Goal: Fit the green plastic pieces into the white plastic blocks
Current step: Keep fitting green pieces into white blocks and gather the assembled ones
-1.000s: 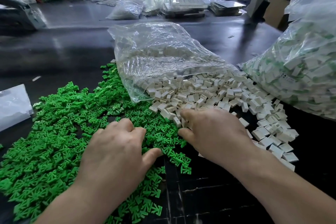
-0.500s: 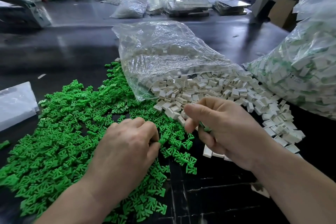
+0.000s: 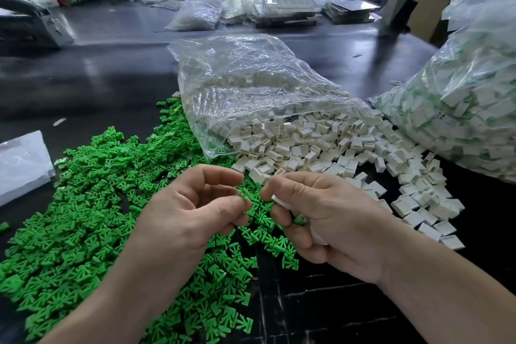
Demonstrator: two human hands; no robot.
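In the head view, both hands are raised just above the dark surface (image 3: 97, 78), close together but not touching. The left hand (image 3: 192, 209) pinches a single green piece (image 3: 243, 194) between thumb and fingertips. The right hand (image 3: 329, 220) grips a white block (image 3: 279, 200) between thumb and forefinger, with a small gap between the block and the green piece. A second green bit (image 3: 300, 220) shows among its curled lower fingers. Beneath the hands spreads a heap of green pieces (image 3: 83, 204). To its right, a heap of white blocks (image 3: 321, 148) spills from a clear bag (image 3: 251, 86). A larger bag (image 3: 460, 109) of white-and-green parts stands at the far right, and a pale plastic packet (image 3: 22, 159) lies at the left edge.
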